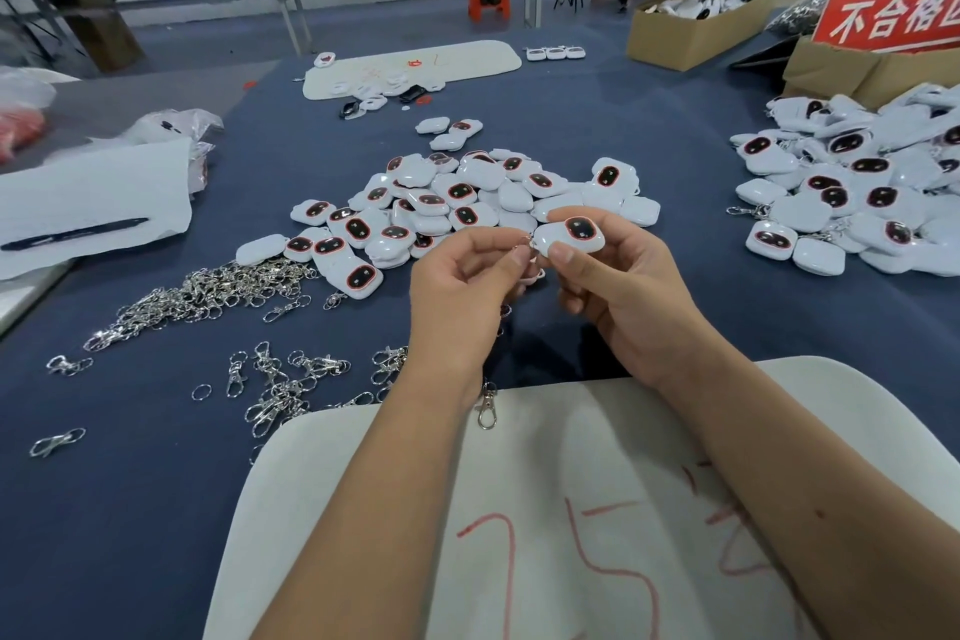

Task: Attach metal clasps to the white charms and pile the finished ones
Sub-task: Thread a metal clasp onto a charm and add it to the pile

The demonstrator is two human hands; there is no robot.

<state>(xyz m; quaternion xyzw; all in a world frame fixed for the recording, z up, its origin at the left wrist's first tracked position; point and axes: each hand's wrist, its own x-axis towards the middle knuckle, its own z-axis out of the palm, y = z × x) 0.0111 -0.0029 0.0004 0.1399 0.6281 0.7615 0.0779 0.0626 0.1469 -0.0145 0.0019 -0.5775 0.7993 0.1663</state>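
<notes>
A tangled heap of shiny metal clasps lies at left on the blue cloth counter, with too many to count. The left hand pinches a small ring at the edge of one glossy, rounded white charm, which the right hand has in a curled grip. Behind lies the unclasped pile; far right, the finished pile.

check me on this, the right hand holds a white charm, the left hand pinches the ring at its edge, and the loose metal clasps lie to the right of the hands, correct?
Not quite. The head view shows the loose metal clasps to the left of the hands. The right hand does hold the white charm, and the left hand pinches the ring at its edge.
</notes>
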